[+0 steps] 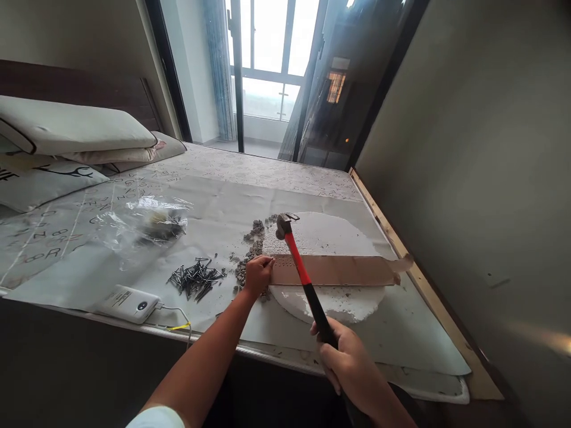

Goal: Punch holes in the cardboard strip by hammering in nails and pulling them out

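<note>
My right hand (345, 356) is wrapped round the black grip of a claw hammer (297, 257) with a red and black handle. The hammer's metal head is raised in front of the brown cardboard strip (339, 270). At the strip's left end my left hand (259, 275) is closed in a pinch; what its fingertips hold, if anything, is too small to make out. Rows of small holes or dots mark the cardboard near those fingers. Beneath the strip lies a white foam slab (330, 232) with a rounded outline and rough patches. Grey crumbly chunks (243, 270) are heaped along its left side.
A pile of nails (195, 278) lies left of my left hand. Behind it is a clear plastic bag (154, 223) with something dark inside. A white power bank (129, 303) with a cable sits at the front edge. A wooden rail (397, 246) and wall border the right.
</note>
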{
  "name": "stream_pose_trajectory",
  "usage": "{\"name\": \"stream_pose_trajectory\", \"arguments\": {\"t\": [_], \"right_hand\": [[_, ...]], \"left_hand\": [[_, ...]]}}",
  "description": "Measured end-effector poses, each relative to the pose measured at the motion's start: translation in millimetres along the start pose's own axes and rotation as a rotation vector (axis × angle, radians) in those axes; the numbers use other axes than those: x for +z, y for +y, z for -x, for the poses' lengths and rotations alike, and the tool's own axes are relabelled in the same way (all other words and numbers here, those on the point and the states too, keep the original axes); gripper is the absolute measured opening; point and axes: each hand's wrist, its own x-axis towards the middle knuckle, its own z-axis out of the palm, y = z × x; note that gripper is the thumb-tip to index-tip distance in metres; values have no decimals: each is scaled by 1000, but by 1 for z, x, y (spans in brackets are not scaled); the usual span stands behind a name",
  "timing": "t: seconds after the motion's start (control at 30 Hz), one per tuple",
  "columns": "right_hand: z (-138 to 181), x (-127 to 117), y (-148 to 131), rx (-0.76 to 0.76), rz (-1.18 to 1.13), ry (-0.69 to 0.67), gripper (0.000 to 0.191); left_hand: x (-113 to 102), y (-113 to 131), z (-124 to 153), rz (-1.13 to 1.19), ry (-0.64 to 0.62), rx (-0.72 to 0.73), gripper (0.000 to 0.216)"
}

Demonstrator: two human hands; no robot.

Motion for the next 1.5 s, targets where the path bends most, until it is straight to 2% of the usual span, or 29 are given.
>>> {"name": "stream_pose_trajectory", "arguments": {"t": [0.2, 0.4, 0.53, 0.73, 0.9, 1.1, 1.27, 1.4, 1.5], "right_hand": [[-2, 0, 6, 63, 37, -63, 17], [-5, 4, 7, 51, 37, -41, 18], [-9, 5, 9, 103, 54, -37, 19], [-3, 3, 4, 16, 12, -24, 18], [-8, 6, 9, 86, 48, -51, 18], [0, 5, 3, 12, 12, -33, 19], [-6, 8, 9, 88, 27, -45, 15], [-3, 7, 9, 22, 26, 0, 16], [-4, 6, 10, 15, -1, -15, 17]], "left_hand": [[3, 3, 2, 12, 26, -27, 18], [3, 1, 2, 40, 16, -50, 20], [4, -1, 2, 48, 17, -51, 19], [5, -2, 2, 36, 20, -29, 18], [3, -1, 3, 10, 19, -21, 20], [3, -2, 5, 34, 17, 4, 19], [3, -4, 4, 19, 6, -38, 22], [4, -5, 4, 30, 5, -26, 21], [3, -4, 4, 37, 5, -7, 20]]}}
